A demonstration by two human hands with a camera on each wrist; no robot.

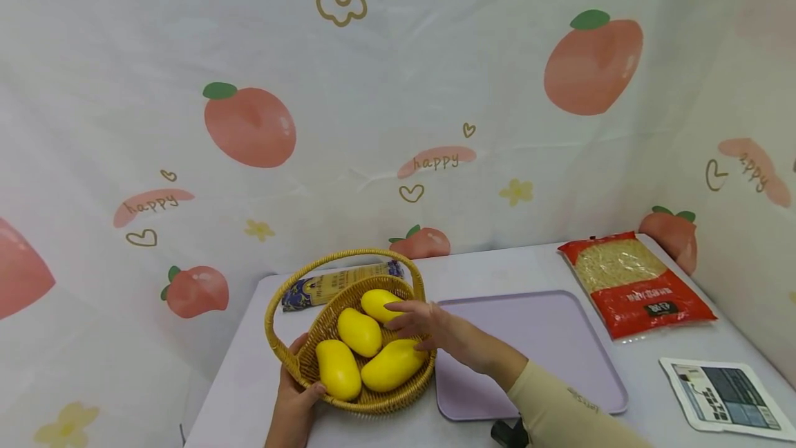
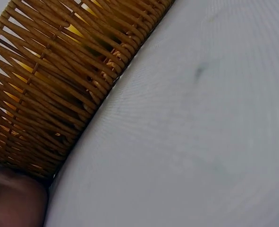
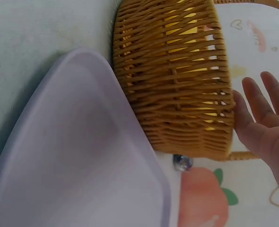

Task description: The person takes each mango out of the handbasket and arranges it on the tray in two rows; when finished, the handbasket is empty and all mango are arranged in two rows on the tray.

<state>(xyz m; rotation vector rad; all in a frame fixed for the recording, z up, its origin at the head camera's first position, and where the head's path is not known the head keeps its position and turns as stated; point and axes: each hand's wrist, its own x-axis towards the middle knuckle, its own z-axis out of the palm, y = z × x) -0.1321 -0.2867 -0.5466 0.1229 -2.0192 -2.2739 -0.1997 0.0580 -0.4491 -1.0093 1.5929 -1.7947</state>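
Note:
A wicker basket (image 1: 398, 403) with an arched handle stands on the white table, holding several yellow mangoes (image 1: 338, 370). My left hand (image 1: 295, 403) grips the basket's left side, thumb over the rim and fingers against the outer wall. In the left wrist view only a blurred part of that hand (image 2: 14, 198) shows, beside the woven wall. My right hand (image 1: 429, 327) is over the basket's right rim, fingers spread toward the mangoes. The right wrist view shows this hand (image 3: 266, 125) with fingers extended at the rim, nothing held; whether it touches a mango I cannot tell.
Right of the basket lies a shallow lilac tray (image 1: 528, 344). A red bag of pale dry food (image 1: 640, 285) is at the back right, with a white-edged printed packet (image 1: 727, 396) nearer. Behind the basket lies a blue-and-yellow package (image 1: 345, 283). A patterned curtain (image 1: 373, 88) hangs behind.

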